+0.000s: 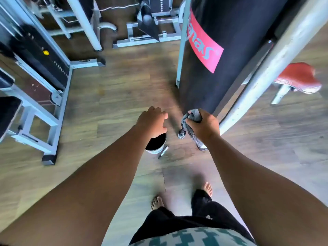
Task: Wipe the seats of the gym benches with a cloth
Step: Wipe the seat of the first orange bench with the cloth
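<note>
Head view: the person stands barefoot on a wood-pattern floor (110, 107), both bare arms stretched forward and down; the right hand (204, 127) is closed in a fist around a grey cloth (190, 125), fingers clamped on its bunched upper part, the loose end hanging below the wrist; the left hand (153, 122) is empty, palm down, fingers slightly curled and a little apart, held above a dark-mouthed bucket (156, 144) on the floor; a small pale stick-like item (163, 152) lies just beside the bucket, identity unclear; a small dark knobbed object (182, 134) shows just left of the hanging cloth, identity unclear; a black punching bag (230, 41) with a red label hangs directly beyond the right hand; a red padded seat (300, 77) on a grey frame stands well to the right, apart from the cloth; a black padded bench (8, 112) sits at the left edge beside a grey weight machine (44, 55); neither seat is touched.
</note>
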Demonstrator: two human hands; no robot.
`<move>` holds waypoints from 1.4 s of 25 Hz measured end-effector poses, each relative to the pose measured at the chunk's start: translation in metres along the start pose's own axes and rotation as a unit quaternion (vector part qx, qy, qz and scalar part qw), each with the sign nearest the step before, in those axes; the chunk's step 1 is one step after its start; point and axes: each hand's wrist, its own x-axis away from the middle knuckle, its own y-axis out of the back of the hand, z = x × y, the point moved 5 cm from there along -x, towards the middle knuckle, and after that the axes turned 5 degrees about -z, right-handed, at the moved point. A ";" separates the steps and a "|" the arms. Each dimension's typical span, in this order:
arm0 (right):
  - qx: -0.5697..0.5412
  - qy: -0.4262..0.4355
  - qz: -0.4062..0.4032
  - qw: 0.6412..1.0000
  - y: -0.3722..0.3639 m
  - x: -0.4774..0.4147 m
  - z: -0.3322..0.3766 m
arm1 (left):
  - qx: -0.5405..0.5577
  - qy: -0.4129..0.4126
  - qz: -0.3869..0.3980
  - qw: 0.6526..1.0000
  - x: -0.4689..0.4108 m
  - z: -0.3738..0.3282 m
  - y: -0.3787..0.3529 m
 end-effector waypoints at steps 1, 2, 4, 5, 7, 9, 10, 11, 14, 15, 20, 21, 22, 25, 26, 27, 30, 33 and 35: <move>-0.012 -0.021 -0.018 1.000 0.020 0.011 -0.009 | 0.000 -0.022 -0.005 1.000 0.003 -0.018 0.005; -0.023 -0.037 -0.038 0.998 0.042 0.021 -0.019 | -0.002 -0.045 -0.010 0.999 0.005 -0.039 0.011; -0.045 -0.061 -0.085 0.993 0.090 0.040 -0.044 | -0.010 -0.099 -0.029 0.995 0.008 -0.091 0.023; -0.060 -0.073 -0.108 0.990 0.115 0.050 -0.058 | -0.015 -0.128 -0.039 0.991 0.010 -0.121 0.029; -0.080 -0.093 -0.142 0.982 0.167 0.071 -0.091 | -0.021 -0.178 -0.052 0.982 0.015 -0.186 0.037; -0.076 -0.103 -0.165 0.978 0.214 0.088 -0.123 | -0.022 -0.210 -0.055 0.976 0.017 -0.246 0.036; -0.076 -0.110 -0.184 0.974 0.243 0.099 -0.144 | -0.029 -0.228 -0.056 0.972 0.019 -0.284 0.035; -0.081 -0.121 -0.201 0.969 0.271 0.110 -0.167 | -0.034 -0.246 -0.056 0.967 0.022 -0.322 0.032; -0.110 -0.167 -0.252 0.947 0.351 0.142 -0.245 | -0.034 -0.298 -0.056 0.952 0.033 -0.438 0.023; -0.118 -0.180 -0.262 0.941 0.375 0.152 -0.268 | -0.031 -0.312 -0.060 0.948 0.036 -0.474 0.021; -0.132 -0.210 -0.285 0.926 0.460 0.170 -0.354 | -0.021 -0.349 -0.071 0.934 0.034 -0.606 0.014; -0.131 -0.215 -0.286 0.924 0.472 0.167 -0.368 | -0.021 -0.354 -0.068 0.933 0.029 -0.627 0.013; -0.131 -0.220 -0.287 0.923 0.483 0.162 -0.381 | -0.021 -0.357 -0.065 0.932 0.022 -0.645 0.012; -0.127 -0.225 -0.291 0.921 0.510 0.135 -0.411 | -0.028 -0.366 -0.057 0.928 -0.013 -0.688 0.010; -0.123 -0.228 -0.294 0.920 0.520 0.122 -0.421 | -0.029 -0.369 -0.055 0.927 -0.029 -0.701 0.009; -0.118 -0.229 -0.297 0.920 0.530 0.108 -0.430 | -0.030 -0.372 -0.056 0.926 -0.046 -0.713 0.009; -0.123 -0.244 -0.317 0.908 0.561 0.059 -0.456 | -0.034 -0.383 -0.046 0.922 -0.104 -0.750 0.014; -0.133 -0.250 -0.335 0.899 0.592 0.011 -0.474 | -0.048 -0.392 -0.041 0.918 -0.157 -0.784 0.026; -0.131 -0.244 -0.335 0.901 0.614 -0.021 -0.485 | -0.058 -0.392 -0.044 0.917 -0.190 -0.805 0.032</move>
